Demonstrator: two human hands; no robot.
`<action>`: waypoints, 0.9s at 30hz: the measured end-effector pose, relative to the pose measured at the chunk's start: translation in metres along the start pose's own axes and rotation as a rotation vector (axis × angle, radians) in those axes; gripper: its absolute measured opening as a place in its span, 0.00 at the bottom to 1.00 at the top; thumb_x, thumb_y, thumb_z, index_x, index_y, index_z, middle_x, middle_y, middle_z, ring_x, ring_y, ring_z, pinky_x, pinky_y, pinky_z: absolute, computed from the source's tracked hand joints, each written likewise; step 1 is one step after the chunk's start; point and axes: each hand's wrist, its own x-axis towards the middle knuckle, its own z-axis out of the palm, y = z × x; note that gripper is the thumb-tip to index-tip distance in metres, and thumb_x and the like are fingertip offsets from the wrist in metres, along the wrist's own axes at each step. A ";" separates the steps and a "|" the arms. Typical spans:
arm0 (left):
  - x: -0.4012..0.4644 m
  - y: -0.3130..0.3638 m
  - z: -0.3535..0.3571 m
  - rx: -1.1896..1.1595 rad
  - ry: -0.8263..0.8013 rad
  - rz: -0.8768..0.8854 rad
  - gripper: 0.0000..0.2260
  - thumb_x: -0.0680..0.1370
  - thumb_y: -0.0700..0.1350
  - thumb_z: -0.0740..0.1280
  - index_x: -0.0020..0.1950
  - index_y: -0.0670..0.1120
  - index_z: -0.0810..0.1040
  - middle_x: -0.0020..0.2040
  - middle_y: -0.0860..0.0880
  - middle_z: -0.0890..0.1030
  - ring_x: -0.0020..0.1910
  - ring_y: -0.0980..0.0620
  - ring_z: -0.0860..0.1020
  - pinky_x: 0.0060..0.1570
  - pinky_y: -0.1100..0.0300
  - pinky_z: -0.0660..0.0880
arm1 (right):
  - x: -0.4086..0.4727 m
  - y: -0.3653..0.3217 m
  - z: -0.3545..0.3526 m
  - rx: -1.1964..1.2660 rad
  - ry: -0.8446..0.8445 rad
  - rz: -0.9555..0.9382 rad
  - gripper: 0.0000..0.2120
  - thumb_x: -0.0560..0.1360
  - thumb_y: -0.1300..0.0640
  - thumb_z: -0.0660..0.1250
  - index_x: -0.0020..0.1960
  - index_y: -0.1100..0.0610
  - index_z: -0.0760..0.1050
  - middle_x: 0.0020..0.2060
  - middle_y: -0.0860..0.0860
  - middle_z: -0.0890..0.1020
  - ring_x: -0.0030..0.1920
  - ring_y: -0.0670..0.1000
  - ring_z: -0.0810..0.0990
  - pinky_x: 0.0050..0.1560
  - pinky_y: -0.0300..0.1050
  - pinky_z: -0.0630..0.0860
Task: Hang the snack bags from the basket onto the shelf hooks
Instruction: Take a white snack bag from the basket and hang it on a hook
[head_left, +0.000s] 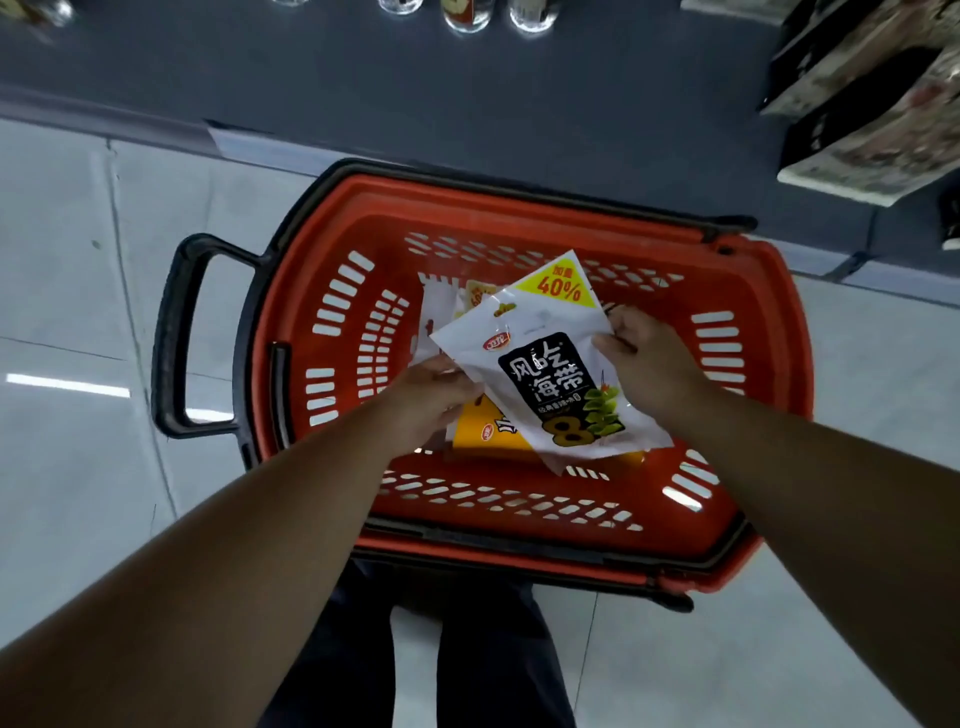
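Head view, looking straight down. Red basket (769, 332) sits on pale tile floor (78, 291), black handle (176, 332) sticking out at 9 o'clock, black rim bars folded along the 12 and 6 o'clock edges. Both bare forearms reach in from 6 o'clock. White bag (550, 364) with black label block, green leaf art and a yellow "40%" corner is held over the basket middle, tilted, yellow corner pointing to 12 o'clock. Left hand (431, 400) pinches the bag's 9 o'clock edge, fingers closed on it, thumb on top. Right hand (644, 358) grips the bag's 3 o'clock edge, fingers curled around it, thumb on the front face. Under the held bag, at about 6 o'clock of it, an orange bag (498, 441) lies in the basket, mostly covered. At 11 o'clock of the held bag another white bag (441, 306) lies in the basket, partly hidden; cannot tell if more lie beneath. Dark grey shelf base (467, 104) runs across the 12 o'clock side, just beyond the basket. Hanging packs (872, 98) show at 1–2 o'clock, blurred, print unreadable. Glass jars (467, 15) are cut off by the frame at 12 o'clock. Dark trouser legs (467, 665) visible at 6 o'clock, behind the basket's near edge.
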 end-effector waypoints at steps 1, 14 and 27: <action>0.002 0.003 0.007 0.005 -0.009 -0.013 0.15 0.78 0.38 0.66 0.64 0.47 0.72 0.60 0.51 0.77 0.63 0.53 0.73 0.59 0.60 0.69 | 0.000 0.002 -0.002 0.052 0.023 0.030 0.07 0.80 0.57 0.60 0.50 0.61 0.72 0.43 0.60 0.78 0.37 0.56 0.73 0.41 0.48 0.67; -0.022 0.019 0.026 0.170 0.278 0.151 0.05 0.75 0.45 0.70 0.47 0.44 0.82 0.41 0.50 0.81 0.37 0.57 0.77 0.32 0.71 0.73 | -0.028 -0.004 -0.017 0.242 0.239 0.214 0.10 0.79 0.55 0.63 0.47 0.62 0.75 0.40 0.63 0.77 0.39 0.54 0.73 0.34 0.42 0.64; -0.207 0.194 -0.010 0.207 0.265 0.582 0.10 0.75 0.44 0.70 0.52 0.38 0.82 0.46 0.43 0.84 0.42 0.51 0.84 0.45 0.59 0.80 | -0.112 -0.200 -0.102 0.370 0.305 -0.071 0.07 0.79 0.57 0.63 0.49 0.60 0.76 0.52 0.64 0.80 0.52 0.61 0.79 0.59 0.62 0.74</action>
